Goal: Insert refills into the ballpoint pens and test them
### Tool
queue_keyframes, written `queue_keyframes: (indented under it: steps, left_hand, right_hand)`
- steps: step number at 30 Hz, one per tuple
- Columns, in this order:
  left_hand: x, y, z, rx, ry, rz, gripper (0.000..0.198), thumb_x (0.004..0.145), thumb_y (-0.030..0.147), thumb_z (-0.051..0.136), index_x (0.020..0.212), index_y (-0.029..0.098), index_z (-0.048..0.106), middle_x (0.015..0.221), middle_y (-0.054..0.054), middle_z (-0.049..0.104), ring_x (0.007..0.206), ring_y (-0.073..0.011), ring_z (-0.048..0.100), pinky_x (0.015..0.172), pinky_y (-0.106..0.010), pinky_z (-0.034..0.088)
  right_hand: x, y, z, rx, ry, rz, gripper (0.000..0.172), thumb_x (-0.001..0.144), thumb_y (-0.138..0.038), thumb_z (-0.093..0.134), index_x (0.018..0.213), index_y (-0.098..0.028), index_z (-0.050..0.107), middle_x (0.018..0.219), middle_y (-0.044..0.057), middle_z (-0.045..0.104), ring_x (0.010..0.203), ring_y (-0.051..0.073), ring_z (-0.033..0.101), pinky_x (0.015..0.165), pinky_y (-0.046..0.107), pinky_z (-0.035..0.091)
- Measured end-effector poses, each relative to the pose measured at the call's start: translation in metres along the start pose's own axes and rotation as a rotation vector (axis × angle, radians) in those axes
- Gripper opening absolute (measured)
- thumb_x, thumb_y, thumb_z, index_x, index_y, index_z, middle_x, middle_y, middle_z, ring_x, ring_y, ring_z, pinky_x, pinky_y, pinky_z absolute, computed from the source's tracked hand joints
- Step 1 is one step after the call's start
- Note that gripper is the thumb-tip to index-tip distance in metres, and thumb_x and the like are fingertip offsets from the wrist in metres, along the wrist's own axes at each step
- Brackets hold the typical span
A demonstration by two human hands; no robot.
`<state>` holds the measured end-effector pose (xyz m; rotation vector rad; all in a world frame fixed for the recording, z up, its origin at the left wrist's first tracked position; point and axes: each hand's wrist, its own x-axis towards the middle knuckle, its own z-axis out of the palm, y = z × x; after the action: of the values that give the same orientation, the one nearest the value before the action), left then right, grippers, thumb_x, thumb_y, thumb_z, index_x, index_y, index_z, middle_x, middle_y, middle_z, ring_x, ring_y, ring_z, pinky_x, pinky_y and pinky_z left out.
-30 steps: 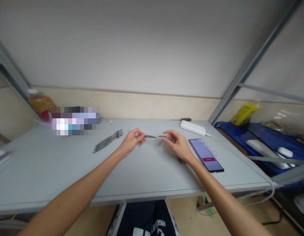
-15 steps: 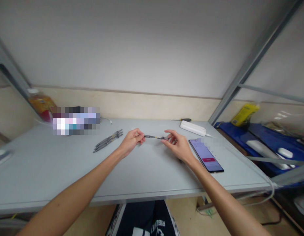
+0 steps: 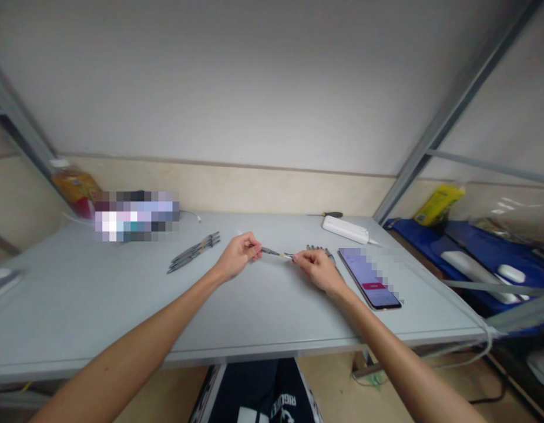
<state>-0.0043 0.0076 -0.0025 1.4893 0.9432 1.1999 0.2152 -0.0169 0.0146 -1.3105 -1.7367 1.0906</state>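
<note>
A slim dark grey pen (image 3: 270,251) with a pale yellowish band spans the gap between my hands above the desk. My left hand (image 3: 237,256) pinches its left end between thumb and fingers. At the other end, my right hand (image 3: 318,269) is closed, thumb and fingertips together on the pen's thin, lighter part. The fingers cover both ends, so their shape is hidden. To the left of my left hand lies a row of several similar grey pens (image 3: 193,254). More grey pens (image 3: 331,255) lie partly hidden behind my right hand.
A lit phone (image 3: 368,279) lies right of my right hand. Behind it are a white power strip (image 3: 345,230) and a screwdriver (image 3: 332,215). A bottle (image 3: 76,183) and a blurred-out object (image 3: 135,217) stand at the back left of the grey desk (image 3: 245,317).
My right hand has moved slightly down, and its raised fingers have closed onto the pen's right end. The pen now tilts down to the right. Pens behind my right hand have come into view.
</note>
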Motion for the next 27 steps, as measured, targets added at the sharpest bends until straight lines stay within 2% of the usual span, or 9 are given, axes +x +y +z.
queue_keyframes:
  steps: [4,7,9,12,14,17,22,27]
  left_hand:
    - [-0.003,0.001,0.001,0.059,0.004,0.08,0.019,0.071,0.027,0.065,0.069,0.016,0.05,0.068,-0.002,0.06,0.065,-0.0119,0.058,0.062,-0.023,0.043]
    - [-0.004,0.004,0.002,0.077,0.005,0.107,0.019,0.074,0.029,0.064,0.072,0.016,0.05,0.072,-0.002,0.061,0.07,-0.0123,0.059,0.066,-0.024,0.044]
    - [-0.003,0.005,0.003,0.072,-0.017,0.078,0.021,0.073,0.032,0.064,0.073,0.016,0.05,0.072,-0.002,0.061,0.068,-0.0114,0.058,0.064,-0.023,0.043]
    - [-0.002,0.006,0.002,0.057,-0.081,-0.012,0.028,0.073,0.038,0.064,0.071,0.016,0.048,0.066,-0.001,0.06,0.058,-0.0091,0.053,0.056,-0.022,0.04]
    - [-0.001,0.006,0.001,0.038,-0.143,-0.079,0.03,0.075,0.042,0.06,0.072,0.016,0.048,0.061,0.0,0.058,0.052,-0.0083,0.05,0.051,-0.022,0.037]
    - [-0.001,0.006,0.001,-0.001,-0.221,-0.149,0.032,0.077,0.046,0.057,0.076,0.015,0.051,0.055,0.003,0.052,0.046,-0.0072,0.044,0.045,-0.021,0.031]
    - [-0.003,0.005,0.005,-0.052,-0.147,-0.086,0.033,0.074,0.045,0.061,0.071,0.015,0.049,0.051,0.006,0.043,0.044,-0.0049,0.034,0.044,-0.02,0.021]
    - [-0.003,0.004,0.006,0.081,-0.091,0.028,0.033,0.076,0.044,0.06,0.067,0.014,0.049,0.055,0.003,0.049,0.052,-0.0067,0.039,0.05,-0.021,0.026]
  right_hand:
    - [0.0,-0.002,0.0,0.378,-0.116,0.226,0.029,0.07,-0.044,0.054,0.063,-0.016,0.057,0.041,-0.011,0.022,0.036,0.006,0.015,0.038,0.022,0.011]
    - [0.001,-0.008,-0.003,0.394,-0.132,0.274,0.029,0.07,-0.043,0.055,0.066,-0.015,0.059,0.042,-0.01,0.024,0.036,0.006,0.018,0.037,0.022,0.013]
    - [0.0,-0.012,-0.005,0.24,-0.035,0.185,0.031,0.074,-0.044,0.053,0.063,-0.016,0.058,0.041,-0.008,0.031,0.035,0.007,0.025,0.037,0.022,0.018]
    - [-0.002,-0.018,-0.008,-0.11,0.129,-0.064,0.035,0.079,-0.043,0.05,0.057,-0.017,0.057,0.042,-0.003,0.043,0.039,0.009,0.038,0.042,0.022,0.028]
    - [-0.004,-0.02,-0.008,-0.271,0.179,-0.209,0.031,0.082,-0.039,0.049,0.064,-0.017,0.062,0.049,0.0,0.053,0.046,0.011,0.048,0.047,0.023,0.034]
    - [-0.007,-0.019,-0.006,-0.359,0.226,-0.335,0.027,0.085,-0.035,0.047,0.078,-0.018,0.067,0.065,0.004,0.065,0.057,0.015,0.058,0.054,0.024,0.04]
    - [-0.009,-0.01,0.002,-0.391,0.261,-0.371,0.026,0.086,-0.031,0.046,0.079,-0.017,0.068,0.071,0.006,0.068,0.063,0.017,0.061,0.06,0.025,0.041]
    - [-0.009,-0.011,0.004,-0.344,0.254,-0.288,0.03,0.085,-0.032,0.045,0.074,-0.016,0.067,0.062,0.004,0.064,0.055,0.015,0.054,0.056,0.025,0.036]
